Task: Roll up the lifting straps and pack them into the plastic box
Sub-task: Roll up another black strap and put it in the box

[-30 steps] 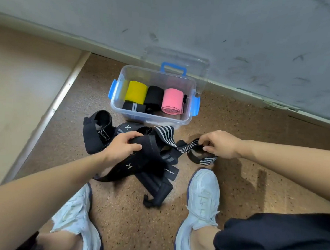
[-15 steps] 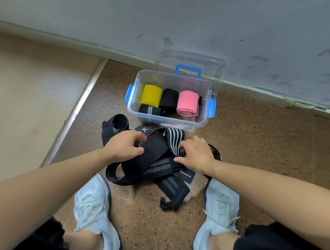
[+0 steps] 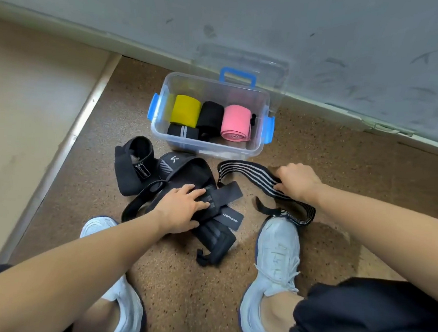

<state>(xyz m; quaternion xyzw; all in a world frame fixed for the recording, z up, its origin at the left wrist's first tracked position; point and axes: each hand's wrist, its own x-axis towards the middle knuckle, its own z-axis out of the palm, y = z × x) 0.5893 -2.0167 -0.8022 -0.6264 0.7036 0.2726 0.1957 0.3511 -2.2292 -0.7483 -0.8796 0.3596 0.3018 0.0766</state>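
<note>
A clear plastic box (image 3: 262,101) with blue latches stands open on the floor by the wall. Inside lie a yellow roll (image 3: 185,110), a black roll (image 3: 210,116), a pink roll (image 3: 236,122) and a small black striped roll (image 3: 182,132). A heap of black straps (image 3: 186,174) lies in front of the box. My left hand (image 3: 182,209) rests flat on the heap with fingers spread. My right hand (image 3: 296,181) grips a black strap with white stripes (image 3: 248,174), stretched out to the right of the heap, its far end near my right shoe.
The box's clear lid (image 3: 244,62) leans against the grey wall behind it. A black wrap (image 3: 133,165) sits left of the heap. My white shoes (image 3: 276,254) flank the heap on the speckled floor. A pale raised floor (image 3: 31,118) borders the left.
My right hand has pulled the striped strap out of the heap to the right. My left hand has shifted down onto the heap and flattened.
</note>
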